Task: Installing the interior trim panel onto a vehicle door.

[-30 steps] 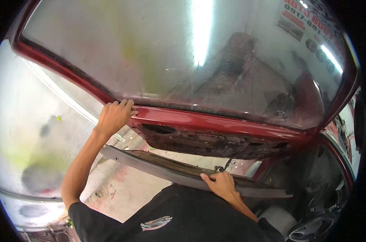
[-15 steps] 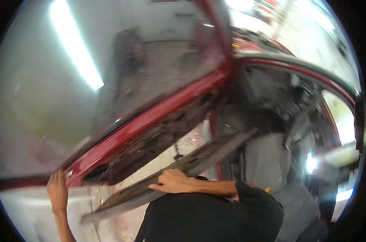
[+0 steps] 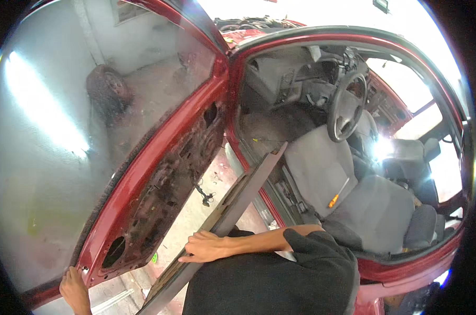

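Note:
My left hand [image 3: 74, 291] curls its fingers over the rear edge of a red car door [image 3: 159, 181], low at the left. The door stands swung out, and its inner face is bare metal with holes. My right hand [image 3: 206, 247] grips a long grey trim panel [image 3: 244, 195] by its upper edge, against the front of my black shirt. The panel slants from the door opening down to the lower left; my hand and shirt hide part of it.
Beyond the panel are the grey front seat [image 3: 322, 165] with a yellow-handled screwdriver [image 3: 333, 200] on it, and the steering wheel [image 3: 347, 107]. Loose black wiring [image 3: 205, 197] hangs between door and panel. A tire [image 3: 112, 89] shows through the door glass.
My view has turned, bringing the seats and steering wheel into sharper sight. Door and panel now sit at a steeper slant in the picture. Both hands keep their holds.

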`<state>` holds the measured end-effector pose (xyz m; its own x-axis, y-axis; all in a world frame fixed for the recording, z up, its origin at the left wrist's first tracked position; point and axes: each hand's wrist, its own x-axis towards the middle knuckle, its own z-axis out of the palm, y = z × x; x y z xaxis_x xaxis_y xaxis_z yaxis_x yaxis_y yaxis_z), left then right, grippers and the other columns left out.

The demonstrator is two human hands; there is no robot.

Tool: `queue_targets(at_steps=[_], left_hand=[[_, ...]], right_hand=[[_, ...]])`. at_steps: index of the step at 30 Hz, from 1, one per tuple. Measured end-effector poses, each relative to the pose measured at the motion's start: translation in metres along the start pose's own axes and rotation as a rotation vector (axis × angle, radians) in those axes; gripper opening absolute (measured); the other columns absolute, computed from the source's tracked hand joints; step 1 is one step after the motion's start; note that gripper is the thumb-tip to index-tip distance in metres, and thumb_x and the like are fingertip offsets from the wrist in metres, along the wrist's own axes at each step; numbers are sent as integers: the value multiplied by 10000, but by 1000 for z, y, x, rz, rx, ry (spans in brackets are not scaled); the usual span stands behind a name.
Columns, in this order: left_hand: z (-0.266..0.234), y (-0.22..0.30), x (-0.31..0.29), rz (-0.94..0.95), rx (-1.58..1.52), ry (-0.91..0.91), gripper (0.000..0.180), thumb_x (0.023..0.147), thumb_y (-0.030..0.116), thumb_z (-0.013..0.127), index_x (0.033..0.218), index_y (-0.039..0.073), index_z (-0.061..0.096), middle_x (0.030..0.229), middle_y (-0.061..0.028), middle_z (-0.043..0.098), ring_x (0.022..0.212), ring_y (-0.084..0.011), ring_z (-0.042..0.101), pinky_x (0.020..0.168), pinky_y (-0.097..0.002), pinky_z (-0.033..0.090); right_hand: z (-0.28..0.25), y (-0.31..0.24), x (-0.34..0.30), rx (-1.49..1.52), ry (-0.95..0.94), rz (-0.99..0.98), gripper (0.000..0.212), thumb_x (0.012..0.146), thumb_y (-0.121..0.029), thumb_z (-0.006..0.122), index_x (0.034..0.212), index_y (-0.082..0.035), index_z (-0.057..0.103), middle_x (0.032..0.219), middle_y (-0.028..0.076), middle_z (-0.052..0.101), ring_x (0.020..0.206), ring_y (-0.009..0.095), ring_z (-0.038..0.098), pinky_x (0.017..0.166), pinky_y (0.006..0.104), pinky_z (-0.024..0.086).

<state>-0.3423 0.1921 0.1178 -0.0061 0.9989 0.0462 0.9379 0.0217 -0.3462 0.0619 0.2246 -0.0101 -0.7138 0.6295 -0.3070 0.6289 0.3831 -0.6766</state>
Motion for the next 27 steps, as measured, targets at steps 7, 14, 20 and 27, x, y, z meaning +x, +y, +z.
queue_targets(at_steps=[7, 14, 20, 27], left_hand=[[-1, -7, -5, 88, 42, 143, 186, 868, 176, 585, 817, 10, 518, 794, -189, 574, 812, -377, 561, 680, -467, 426], [-1, -27, 2, 169, 113, -10, 217, 853, 209, 613, 916, 17, 535, 838, -187, 594, 756, -384, 566, 633, -477, 428], [8, -23, 0, 235, 39, 205, 219, 893, 237, 588, 891, 26, 531, 795, -195, 589, 669, -403, 573, 581, -492, 432], [31, -46, -2, 33, 44, 93, 229, 897, 239, 603, 915, 19, 543, 761, -196, 598, 663, -405, 577, 558, -491, 437]], right_hand=[[47, -6, -6, -25, 307, -132, 656, 960, -491, 423, 680, 76, 598, 621, 206, 571, 652, 396, 619, 586, 466, 486], [39, -28, -20, 78, -15, 117, 583, 932, -508, 451, 859, 46, 617, 922, 220, 590, 937, 394, 570, 856, 467, 429], [48, -33, -30, 64, 46, 141, 582, 931, -502, 457, 846, 49, 625, 892, 227, 599, 913, 399, 582, 839, 473, 443], [74, -20, -33, 11, 279, 2, 623, 947, -493, 448, 730, 63, 625, 717, 235, 597, 743, 414, 619, 662, 493, 485]])
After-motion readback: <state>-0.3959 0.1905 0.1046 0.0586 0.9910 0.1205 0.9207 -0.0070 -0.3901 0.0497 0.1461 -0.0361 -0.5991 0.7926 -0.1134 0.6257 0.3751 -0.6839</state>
